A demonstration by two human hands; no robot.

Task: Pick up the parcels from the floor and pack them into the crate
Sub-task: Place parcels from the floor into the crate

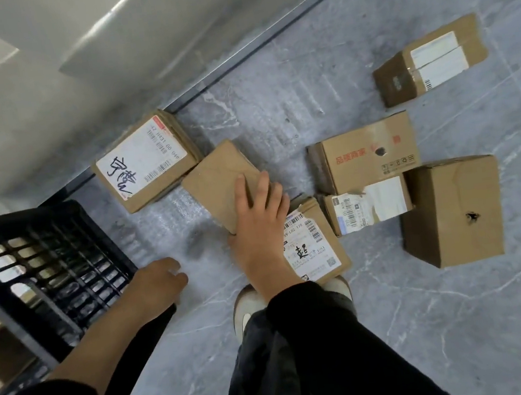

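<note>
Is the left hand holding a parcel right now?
No, the left hand is empty beside the crate; only the right hand grips a parcel.

Seven cardboard parcels [148, 160] on the floor, one black plastic crate [47, 263] at left, two bare hands [260, 217], two pale shoes [245, 310] near
</note>
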